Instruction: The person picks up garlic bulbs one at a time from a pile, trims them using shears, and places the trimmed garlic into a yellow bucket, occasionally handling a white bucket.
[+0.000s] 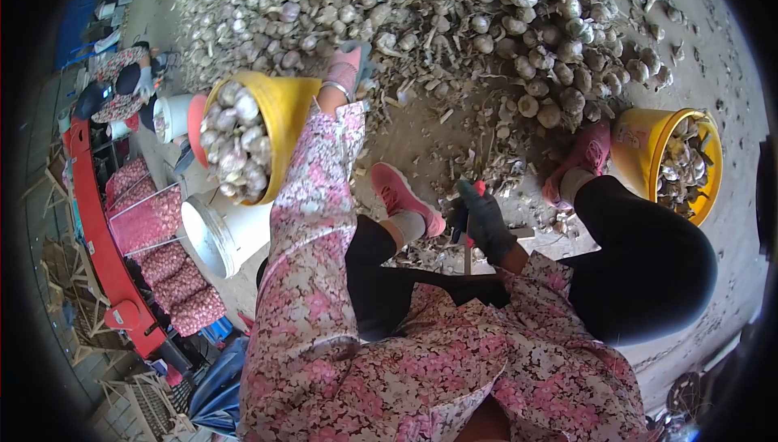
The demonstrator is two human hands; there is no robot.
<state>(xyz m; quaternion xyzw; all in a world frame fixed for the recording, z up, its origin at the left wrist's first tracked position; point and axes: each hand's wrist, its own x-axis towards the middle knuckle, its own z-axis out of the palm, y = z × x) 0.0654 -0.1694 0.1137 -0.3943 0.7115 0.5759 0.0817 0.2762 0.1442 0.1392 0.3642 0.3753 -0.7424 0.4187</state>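
My left hand (347,69), in a pink and grey glove, reaches past a yellow bucket (293,118) to the edge of a large heap of garlic bulbs (356,4). Its fingers are too unclear to show whether they hold anything. That bucket is tilted, its mouth full of garlic bulbs (235,142). In a dark green glove, my right hand (486,219) is closed round a red-handled tool (480,187) between my knees; most of the tool is hidden.
A second yellow bucket (636,150) with garlic scraps stands at the right. White buckets (212,235), filled pink net sacks (166,268) and a red metal frame (105,256) lie to the left. Another person (121,85) is at the upper left. Dry husks litter the ground between my feet.
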